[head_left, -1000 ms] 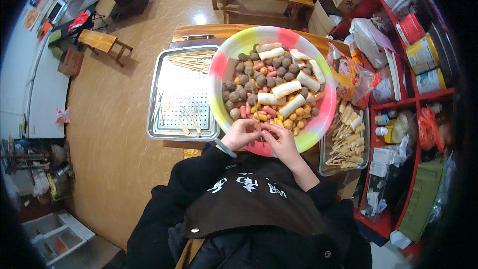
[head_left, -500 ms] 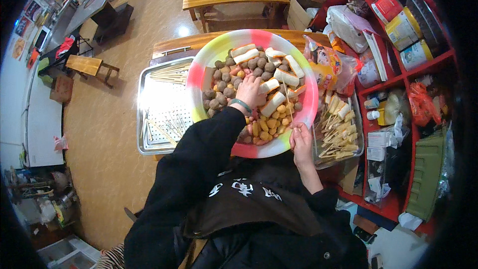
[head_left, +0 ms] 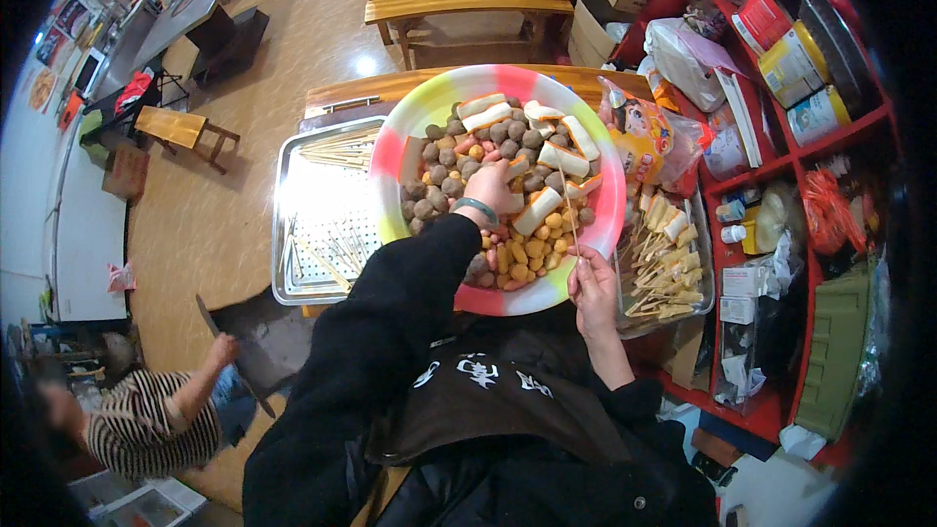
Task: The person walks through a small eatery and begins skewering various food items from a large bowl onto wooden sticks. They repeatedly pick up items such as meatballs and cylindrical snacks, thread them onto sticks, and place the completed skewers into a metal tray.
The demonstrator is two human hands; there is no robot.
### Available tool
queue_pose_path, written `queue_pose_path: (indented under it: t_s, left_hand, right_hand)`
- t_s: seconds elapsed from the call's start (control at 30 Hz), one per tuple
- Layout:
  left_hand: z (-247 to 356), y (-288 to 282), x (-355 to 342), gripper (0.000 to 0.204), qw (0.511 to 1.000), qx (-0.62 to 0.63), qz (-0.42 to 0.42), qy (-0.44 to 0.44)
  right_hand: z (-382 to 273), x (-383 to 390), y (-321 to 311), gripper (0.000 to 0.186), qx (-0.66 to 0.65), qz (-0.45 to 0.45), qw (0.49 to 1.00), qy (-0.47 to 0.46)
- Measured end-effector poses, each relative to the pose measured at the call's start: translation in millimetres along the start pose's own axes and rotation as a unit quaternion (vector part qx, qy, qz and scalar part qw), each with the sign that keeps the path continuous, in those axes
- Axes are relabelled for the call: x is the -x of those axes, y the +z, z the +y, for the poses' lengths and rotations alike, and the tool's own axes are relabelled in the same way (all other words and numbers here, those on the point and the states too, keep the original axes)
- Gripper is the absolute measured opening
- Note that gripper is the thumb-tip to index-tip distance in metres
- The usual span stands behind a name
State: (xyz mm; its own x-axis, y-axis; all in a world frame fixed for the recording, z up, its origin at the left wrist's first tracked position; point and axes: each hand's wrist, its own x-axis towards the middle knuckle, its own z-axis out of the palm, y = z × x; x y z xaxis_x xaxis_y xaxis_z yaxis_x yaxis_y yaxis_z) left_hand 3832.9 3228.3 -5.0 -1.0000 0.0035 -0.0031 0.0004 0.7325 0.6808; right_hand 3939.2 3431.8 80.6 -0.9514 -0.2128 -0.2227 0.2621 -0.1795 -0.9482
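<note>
Far left: one other person in stripes, well apart from the worktop.
Perforated tray: one, at the worktop's left end, probably so its bare skewers are within easy reach; a bundle lies by its far edge and loose skewers toward its near edge, too overlapped to count.
Basin: one, between the worktop's far edge and the body, likely set close to spare stretching; its raised wall should stop round pieces rolling away.
Basin contents: dozens of brown balls, many yellow pieces, a few visible pink pieces, at least seven white rolls.
Left hand: down among the food, fingers curled; what they grip, if anything, I cannot tell, as the hand hides it.
Skewer: one, over the basin's right side, seemingly bare.
Right hand: pinching the skewer's near end, presumably to leave its length free.
Bag: one, beyond the right-hand tray.
Right-hand tray: one, by the worktop's right end, its loaded skewers piled, perhaps to separate them from bare ones.
</note>
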Motion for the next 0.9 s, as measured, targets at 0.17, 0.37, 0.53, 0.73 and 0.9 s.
queue_pose_path:
  t_s: [0.17, 0.37, 0.53, 0.73, 0.9]
  left_hand:
    - [-22.7, -30.1, 26.2, 0.042, 0.761, 0.623, -0.028, -0.177]
    - [-23.4, -59.4, 66.4, 0.038, 0.562, 0.801, 0.060, -0.199]
    - [-39.9, -70.6, 76.3, 0.048, 0.259, 0.956, 0.009, -0.137]
    - [-51.7, -69.3, 85.4, 0.051, 0.131, 0.982, 0.052, -0.129]
    - [-46.6, -68.5, 86.6, 0.051, 0.106, 0.987, 0.040, -0.113]
  right_hand:
    - [-1.4, 5.6, 7.1, 0.026, 0.042, -0.076, 0.995, 0.051]
    - [3.4, 20.5, 24.5, 0.028, 0.203, -0.134, 0.970, -0.022]
    - [-7.3, 26.3, 40.4, 0.021, 0.377, -0.138, 0.905, -0.143]
    - [-21.1, 29.9, 48.1, 0.020, 0.414, -0.152, 0.884, -0.153]
    - [-19.8, 29.5, 50.4, 0.019, 0.405, -0.150, 0.887, -0.165]
